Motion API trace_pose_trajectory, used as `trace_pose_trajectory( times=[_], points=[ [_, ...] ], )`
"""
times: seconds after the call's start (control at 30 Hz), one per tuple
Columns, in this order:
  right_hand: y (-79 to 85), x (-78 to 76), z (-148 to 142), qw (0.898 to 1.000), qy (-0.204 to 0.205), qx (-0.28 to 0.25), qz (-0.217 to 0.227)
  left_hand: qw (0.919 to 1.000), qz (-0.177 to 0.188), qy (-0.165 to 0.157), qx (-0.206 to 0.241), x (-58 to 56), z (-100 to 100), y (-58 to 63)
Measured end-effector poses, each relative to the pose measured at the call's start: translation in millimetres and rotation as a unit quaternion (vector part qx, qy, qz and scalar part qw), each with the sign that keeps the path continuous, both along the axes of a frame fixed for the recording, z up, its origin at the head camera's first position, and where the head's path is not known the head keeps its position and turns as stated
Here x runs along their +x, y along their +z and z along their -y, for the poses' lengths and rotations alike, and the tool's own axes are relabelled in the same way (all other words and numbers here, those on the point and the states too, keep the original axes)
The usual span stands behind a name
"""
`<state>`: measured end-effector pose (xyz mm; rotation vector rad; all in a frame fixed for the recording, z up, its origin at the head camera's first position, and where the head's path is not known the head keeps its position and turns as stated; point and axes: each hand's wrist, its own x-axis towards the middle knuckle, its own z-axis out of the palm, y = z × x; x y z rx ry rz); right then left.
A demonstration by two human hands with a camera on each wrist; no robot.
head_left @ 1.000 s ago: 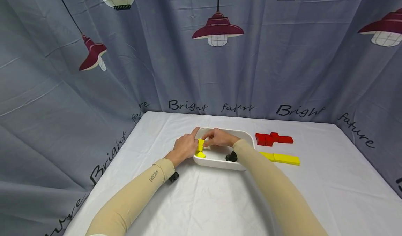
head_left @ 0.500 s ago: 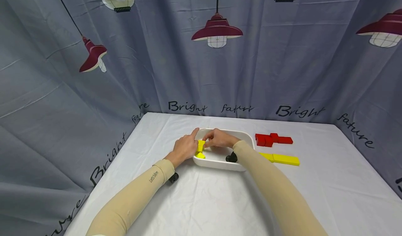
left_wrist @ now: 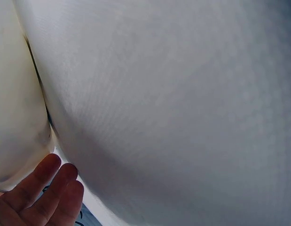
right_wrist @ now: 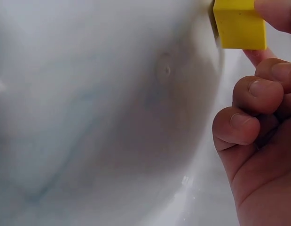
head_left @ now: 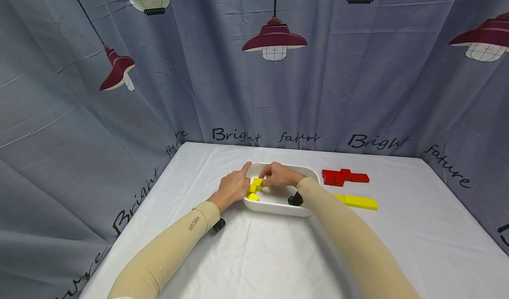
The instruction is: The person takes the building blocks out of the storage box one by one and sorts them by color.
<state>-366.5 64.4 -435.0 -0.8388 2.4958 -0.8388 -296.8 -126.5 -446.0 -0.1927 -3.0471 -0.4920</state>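
A white plastic basin (head_left: 274, 209) stands on the table. My left hand (head_left: 233, 185) holds its left side, one finger extended along the rim; the thumb is hidden. Fingers of that hand (left_wrist: 46, 193) lie by the basin's outer wall in the left wrist view. Inside the basin, my right hand (head_left: 278, 175) pinches a yellow block (right_wrist: 240, 26) between thumb and a finger, its other fingers curled. More yellow blocks (head_left: 252, 197) sit at the basin's left end. Black pieces (head_left: 295, 199) lie in the basin near my right sleeve, partly covered by it.
Red blocks (head_left: 334, 177) lie grouped on the table right of the basin. In front of them are long yellow pieces (head_left: 359, 202), partly behind the right sleeve. A black piece (head_left: 219, 225) lies beside the left forearm. A patterned curtain (head_left: 254, 91) hangs behind the white-covered table (head_left: 274, 255).
The right hand has moved slightly right with the yellow block, which now stands a little apart from the others at the left wall. The left hand has stayed on the basin's side.
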Motion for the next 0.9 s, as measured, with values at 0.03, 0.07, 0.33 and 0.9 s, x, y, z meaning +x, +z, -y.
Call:
trace_pose_trajectory(
  times=[0.03,0.07,0.33,0.9],
  points=[
    [1.2,0.3,-0.9,1.000,0.000,0.002,-0.001,1.0000,0.000,-0.001,0.001,-0.1,-0.1,0.1],
    [2.5,0.7,-2.0,1.000,0.001,0.004,-0.003,1.0000,0.000,-0.001,0.001,-0.3,-0.2,0.2],
    [13.7,3.8,-11.7,1.000,-0.001,0.001,-0.016,1.0000,0.004,0.003,0.006,0.3,-1.1,0.6],
    [36.3,18.4,-38.1,0.999,-0.003,0.004,-0.032,0.9999,-0.001,0.007,0.007,1.7,-1.6,0.4]
  ],
)
